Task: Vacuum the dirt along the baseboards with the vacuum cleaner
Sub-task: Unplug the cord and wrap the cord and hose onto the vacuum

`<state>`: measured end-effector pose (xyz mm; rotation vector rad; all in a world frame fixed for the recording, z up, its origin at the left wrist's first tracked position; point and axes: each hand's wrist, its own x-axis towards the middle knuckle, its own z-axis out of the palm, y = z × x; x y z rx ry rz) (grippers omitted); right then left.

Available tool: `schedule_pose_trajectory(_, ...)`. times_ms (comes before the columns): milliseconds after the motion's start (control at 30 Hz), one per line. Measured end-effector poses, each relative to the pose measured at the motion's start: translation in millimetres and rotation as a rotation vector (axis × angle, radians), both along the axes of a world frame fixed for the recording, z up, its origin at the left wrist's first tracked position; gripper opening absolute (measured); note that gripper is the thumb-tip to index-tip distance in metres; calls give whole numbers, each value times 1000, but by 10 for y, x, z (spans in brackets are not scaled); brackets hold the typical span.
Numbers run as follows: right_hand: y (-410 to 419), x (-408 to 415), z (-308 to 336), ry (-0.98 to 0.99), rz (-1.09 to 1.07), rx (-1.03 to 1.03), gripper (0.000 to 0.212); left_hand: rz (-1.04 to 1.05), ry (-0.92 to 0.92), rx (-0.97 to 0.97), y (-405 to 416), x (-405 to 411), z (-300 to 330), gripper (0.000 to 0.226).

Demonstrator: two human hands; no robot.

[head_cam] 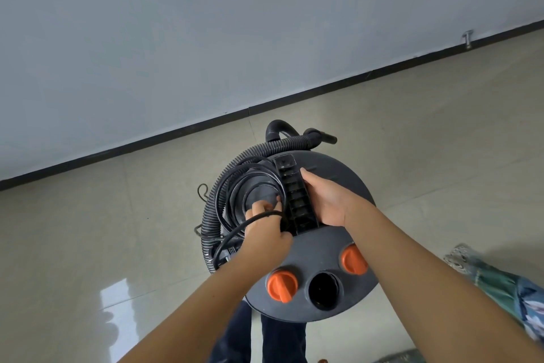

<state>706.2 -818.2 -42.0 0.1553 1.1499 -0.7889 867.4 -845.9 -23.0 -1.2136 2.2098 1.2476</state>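
A round dark grey vacuum cleaner (338,183) stands on the floor right in front of me, seen from above. Its lid carries a black ribbed handle (297,194), two orange knobs (282,284) and an open round port (323,290). A black corrugated hose (235,168) and a thin black power cord (259,174) lie coiled over its left side. My left hand (265,233) pinches the cord beside the handle. My right hand (326,200) grips the handle from the right. The black baseboard (176,133) runs diagonally along the wall behind.
Glossy beige floor tiles (103,230) spread to the left and right of the vacuum cleaner. A small metal door stop (467,40) sticks out at the baseboard, far right. Patterned cloth (500,283) lies at the right edge. My dark trouser legs (265,339) show below the vacuum cleaner.
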Motion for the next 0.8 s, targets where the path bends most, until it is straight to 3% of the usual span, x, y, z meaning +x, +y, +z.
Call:
schedule_pose_trajectory(100, -15, 2, 32, 21, 24, 15, 62, 41, -9, -28, 94, 8, 19, 59)
schedule_pose_trajectory(200, 2, 15, 59, 37, -13, 41, 60, -21, -160, -257, 121, -70, 35, 43)
schedule_pose_trajectory(267, 14, 12, 56, 32, -43, 45, 59, 30, -188, -258, 12, -139, 7, 42)
schedule_pose_trajectory(500, 23, 6, 20, 2, -78, 51, 53, -121, -198, 195, -466, -223, 23, 46)
schedule_pose_trajectory(800, 19, 88, 2, 47, -195, 46, 45, -8, -277, 593, -751, -254, 117, 61)
